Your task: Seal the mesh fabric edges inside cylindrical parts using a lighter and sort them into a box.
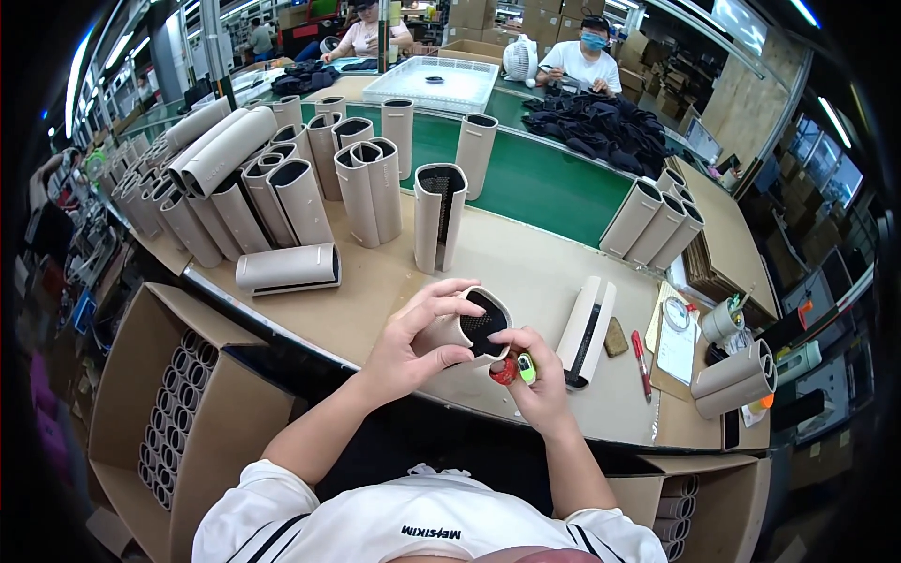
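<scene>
My left hand (413, 338) is wrapped round a beige tube-shaped case (486, 325) with a dark, perforated lining. The case's open end is tilted up toward me. My right hand (540, 389) is closed on a small red and bright-green tool (526, 369), whose exact kind I cannot make out. Its fingertips touch the near rim of the case. Just beyond my hands another beige case (439, 218) stands upright, with a slit down its side. To the right, a case (587, 333) lies flat with its dark slit facing up.
Many beige cases (282, 202) crowd the left; several stand at right (652, 222). Near the right edge are a red pen (641, 366), a brown block (616, 338) and a tape roll (676, 314). Cartons of cases (202, 441) flank me. A green conveyor (544, 197) runs beyond; co-workers sit across.
</scene>
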Available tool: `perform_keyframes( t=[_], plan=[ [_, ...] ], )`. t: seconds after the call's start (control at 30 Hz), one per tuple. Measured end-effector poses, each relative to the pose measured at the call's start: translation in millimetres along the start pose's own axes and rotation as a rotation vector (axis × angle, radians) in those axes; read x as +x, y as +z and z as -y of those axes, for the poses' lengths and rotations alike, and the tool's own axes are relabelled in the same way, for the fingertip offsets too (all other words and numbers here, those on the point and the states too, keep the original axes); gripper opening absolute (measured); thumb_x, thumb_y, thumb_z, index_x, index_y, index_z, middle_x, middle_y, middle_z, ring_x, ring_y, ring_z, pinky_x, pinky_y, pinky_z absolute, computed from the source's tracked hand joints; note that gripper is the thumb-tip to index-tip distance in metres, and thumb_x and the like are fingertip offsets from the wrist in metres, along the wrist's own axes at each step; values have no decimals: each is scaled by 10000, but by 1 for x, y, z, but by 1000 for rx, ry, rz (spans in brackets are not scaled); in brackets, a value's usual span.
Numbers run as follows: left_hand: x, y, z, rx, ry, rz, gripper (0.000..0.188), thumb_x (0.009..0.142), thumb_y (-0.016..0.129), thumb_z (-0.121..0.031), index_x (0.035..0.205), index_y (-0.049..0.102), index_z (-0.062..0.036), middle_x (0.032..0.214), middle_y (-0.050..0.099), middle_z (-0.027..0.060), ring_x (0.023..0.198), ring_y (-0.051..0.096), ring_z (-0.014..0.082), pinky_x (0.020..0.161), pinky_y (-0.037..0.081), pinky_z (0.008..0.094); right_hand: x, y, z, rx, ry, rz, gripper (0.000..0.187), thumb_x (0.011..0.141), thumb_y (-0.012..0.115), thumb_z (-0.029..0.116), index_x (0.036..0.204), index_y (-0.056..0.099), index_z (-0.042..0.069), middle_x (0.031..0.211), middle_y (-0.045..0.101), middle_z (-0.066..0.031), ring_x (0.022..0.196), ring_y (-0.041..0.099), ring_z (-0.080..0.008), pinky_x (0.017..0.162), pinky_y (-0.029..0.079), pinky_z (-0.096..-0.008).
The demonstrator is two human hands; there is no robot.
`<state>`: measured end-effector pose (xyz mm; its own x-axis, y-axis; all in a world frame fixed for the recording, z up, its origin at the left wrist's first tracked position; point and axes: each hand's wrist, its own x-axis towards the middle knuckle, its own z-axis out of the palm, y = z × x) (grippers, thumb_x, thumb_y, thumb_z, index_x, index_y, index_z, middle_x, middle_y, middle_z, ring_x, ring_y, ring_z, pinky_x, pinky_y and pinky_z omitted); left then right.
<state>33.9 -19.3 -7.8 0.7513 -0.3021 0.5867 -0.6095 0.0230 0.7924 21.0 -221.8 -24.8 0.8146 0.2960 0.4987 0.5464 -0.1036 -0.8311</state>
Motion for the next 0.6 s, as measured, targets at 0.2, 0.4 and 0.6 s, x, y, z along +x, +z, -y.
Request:
perform_keyframes(
  t=[0.2, 0.4, 0.6],
  plan=[
    [3, 1, -13, 147, 66, 0, 457, 721, 768, -47, 1153, 627, -91, 1374, 511, 125, 1176, 531, 272, 964, 424, 356, 14, -12, 21, -363, -176, -12, 255, 794, 676, 186, 1002, 611, 52, 823, 527, -52, 711, 470, -189, 655, 386, -287],
    [6, 0, -21, 208, 102, 31, 448, 708, 775, -44, 1132, 647, -112, 1362, 535, 128, 1167, 539, 268, 935, 440, 347, 26, -29, 22, -641, -373, 68, 391, 782, 706, 385, 981, 590, 68, 834, 510, -58, 711, 476, -210, 644, 405, -320],
    [9, 2, -20, 213, 100, 57, 369, 716, 757, -18, 1067, 672, -98, 1375, 509, 139, 1159, 540, 274, 931, 441, 343, 40, -33, 20, -846, -464, 177, 396, 800, 686, 423, 936, 573, 69, 836, 516, -56, 712, 473, -208, 645, 407, -327]
  ],
)
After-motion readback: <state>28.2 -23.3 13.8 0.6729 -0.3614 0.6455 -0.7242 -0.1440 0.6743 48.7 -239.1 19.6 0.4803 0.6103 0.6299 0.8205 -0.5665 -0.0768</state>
